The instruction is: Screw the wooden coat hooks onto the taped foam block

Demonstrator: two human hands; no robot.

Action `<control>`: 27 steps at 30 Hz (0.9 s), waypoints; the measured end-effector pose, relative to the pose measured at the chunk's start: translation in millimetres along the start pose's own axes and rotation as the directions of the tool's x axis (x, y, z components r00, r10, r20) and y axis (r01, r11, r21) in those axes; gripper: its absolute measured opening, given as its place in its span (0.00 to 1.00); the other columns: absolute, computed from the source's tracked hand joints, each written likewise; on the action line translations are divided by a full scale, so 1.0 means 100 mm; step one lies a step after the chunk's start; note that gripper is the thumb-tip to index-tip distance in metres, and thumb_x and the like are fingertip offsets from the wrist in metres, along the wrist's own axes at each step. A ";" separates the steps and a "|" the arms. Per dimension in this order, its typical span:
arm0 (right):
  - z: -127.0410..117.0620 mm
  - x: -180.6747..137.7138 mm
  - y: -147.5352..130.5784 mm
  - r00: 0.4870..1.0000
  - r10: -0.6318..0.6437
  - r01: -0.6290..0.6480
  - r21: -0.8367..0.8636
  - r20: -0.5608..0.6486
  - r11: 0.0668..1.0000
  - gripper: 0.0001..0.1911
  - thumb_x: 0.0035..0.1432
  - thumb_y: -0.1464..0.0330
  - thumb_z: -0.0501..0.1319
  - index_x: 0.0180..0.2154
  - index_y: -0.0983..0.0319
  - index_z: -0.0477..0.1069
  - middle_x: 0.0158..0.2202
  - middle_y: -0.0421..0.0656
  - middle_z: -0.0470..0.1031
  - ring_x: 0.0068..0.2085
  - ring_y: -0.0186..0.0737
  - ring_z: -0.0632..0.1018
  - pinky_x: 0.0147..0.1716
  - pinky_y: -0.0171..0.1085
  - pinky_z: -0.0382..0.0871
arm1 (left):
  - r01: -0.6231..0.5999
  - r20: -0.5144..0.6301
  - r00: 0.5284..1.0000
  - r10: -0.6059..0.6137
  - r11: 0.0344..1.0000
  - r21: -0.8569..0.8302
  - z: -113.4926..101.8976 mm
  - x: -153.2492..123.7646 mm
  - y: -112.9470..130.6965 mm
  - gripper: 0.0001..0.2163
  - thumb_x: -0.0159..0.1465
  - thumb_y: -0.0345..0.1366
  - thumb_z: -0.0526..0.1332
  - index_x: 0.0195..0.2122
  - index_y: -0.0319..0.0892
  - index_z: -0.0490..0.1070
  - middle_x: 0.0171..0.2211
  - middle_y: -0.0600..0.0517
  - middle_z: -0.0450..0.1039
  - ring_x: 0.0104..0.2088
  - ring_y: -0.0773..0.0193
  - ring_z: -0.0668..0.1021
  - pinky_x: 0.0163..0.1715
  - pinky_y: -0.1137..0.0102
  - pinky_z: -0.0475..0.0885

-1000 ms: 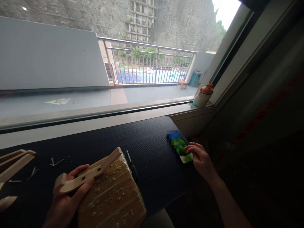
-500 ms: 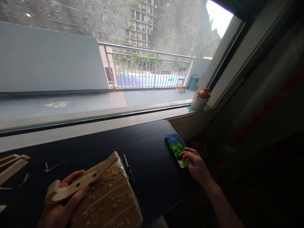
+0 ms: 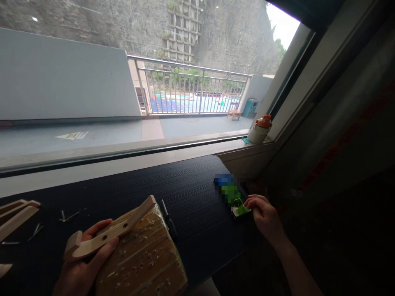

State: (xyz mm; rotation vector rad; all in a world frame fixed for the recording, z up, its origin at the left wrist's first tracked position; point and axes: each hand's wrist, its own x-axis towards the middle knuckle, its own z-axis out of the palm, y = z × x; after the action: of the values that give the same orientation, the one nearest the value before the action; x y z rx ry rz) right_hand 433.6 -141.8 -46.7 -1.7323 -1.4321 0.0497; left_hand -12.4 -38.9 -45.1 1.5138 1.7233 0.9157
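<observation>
From my end of the feed, the left hand [image 3: 89, 257] is closed around a pale, smooth wooden piece [image 3: 115, 232], thumb on the near side and fingers on the far side. The right hand [image 3: 262, 213] is loosely half-curled and grips nothing I can make out; its fingertips are at the near right corner of a dark-edged phone with a bright green screen [image 3: 241, 210], though I can't tell whether they touch it.

I judge the wooden piece could twist or slip if the left hand's hold slackens, since only that hand steadies it. The phone lies by the right edge of the black wood-grained table [image 3: 185, 185], so a careless push could tip it off. If the brown, tape-wrapped block [image 3: 143, 263] shifted right, it might knock the dark-handled screwdriver [image 3: 170, 224] just beside it. The thin silvery metal pieces [image 3: 70, 216] lie loose at left and could scatter if brushed.

The wooden piece lies slantwise over the block's far left edge: a curved bar with an upturned left end, a raised right arm and two dark round holes between. The block's top is pitted with small punctures.
</observation>
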 end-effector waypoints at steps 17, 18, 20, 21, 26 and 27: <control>1.03 0.15 -1.64 0.825 -0.285 0.205 0.210 0.489 0.956 0.12 0.57 0.74 0.53 0.40 0.57 0.71 0.39 0.41 0.70 0.39 0.34 0.71 0.39 0.32 0.63 | -0.015 0.028 0.999 0.016 0.999 -0.033 -0.02 -0.08 0.16 0.23 0.51 0.51 0.59 0.47 0.47 0.65 0.44 0.50 0.69 0.45 0.52 0.73 0.45 0.60 0.69; 1.07 0.17 -1.66 0.800 -0.288 0.230 0.174 0.526 0.957 0.12 0.58 0.72 0.53 0.40 0.57 0.72 0.39 0.41 0.70 0.39 0.34 0.71 0.40 0.32 0.63 | -0.014 0.034 0.999 0.015 0.999 -0.030 -0.02 -0.08 0.16 0.24 0.51 0.51 0.59 0.47 0.47 0.65 0.44 0.50 0.69 0.45 0.52 0.73 0.45 0.60 0.69; 1.12 0.21 -1.69 0.757 -0.267 0.268 0.090 0.596 0.959 0.12 0.59 0.70 0.52 0.39 0.55 0.73 0.38 0.39 0.71 0.40 0.33 0.71 0.40 0.31 0.62 | -0.013 0.021 1.000 0.014 0.999 -0.040 -0.01 -0.09 0.16 0.23 0.51 0.51 0.59 0.46 0.47 0.65 0.44 0.51 0.69 0.45 0.52 0.73 0.45 0.61 0.69; 1.14 0.23 -1.71 0.741 -0.251 0.279 0.054 0.623 0.959 0.12 0.60 0.69 0.51 0.38 0.55 0.73 0.38 0.39 0.71 0.40 0.33 0.71 0.40 0.31 0.62 | -0.015 0.004 1.000 0.015 0.998 -0.057 0.00 -0.09 0.16 0.23 0.51 0.51 0.59 0.46 0.48 0.66 0.45 0.51 0.69 0.45 0.52 0.73 0.46 0.60 0.69; 1.22 0.28 -1.80 0.724 -0.199 0.284 -0.022 0.661 0.959 0.09 0.57 0.66 0.54 0.35 0.57 0.73 0.35 0.40 0.71 0.38 0.36 0.72 0.36 0.33 0.61 | -0.082 -0.012 0.997 0.081 0.967 -0.243 0.07 -0.11 0.15 0.25 0.53 0.47 0.60 0.51 0.46 0.60 0.47 0.48 0.68 0.48 0.53 0.71 0.51 0.58 0.64; 1.23 0.28 -1.81 0.725 -0.188 0.281 -0.036 0.663 0.959 0.08 0.55 0.66 0.55 0.35 0.57 0.73 0.35 0.41 0.71 0.37 0.37 0.72 0.35 0.34 0.61 | -0.119 0.005 0.992 0.125 0.950 -0.289 0.08 -0.12 0.14 0.27 0.54 0.46 0.61 0.54 0.46 0.56 0.49 0.47 0.67 0.50 0.54 0.70 0.53 0.58 0.63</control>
State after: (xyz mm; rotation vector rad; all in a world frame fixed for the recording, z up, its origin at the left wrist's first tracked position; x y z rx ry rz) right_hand 237.3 -54.0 1.9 -1.6977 -2.2108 0.4799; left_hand 3.2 -48.9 -37.0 1.4401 1.4187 1.1535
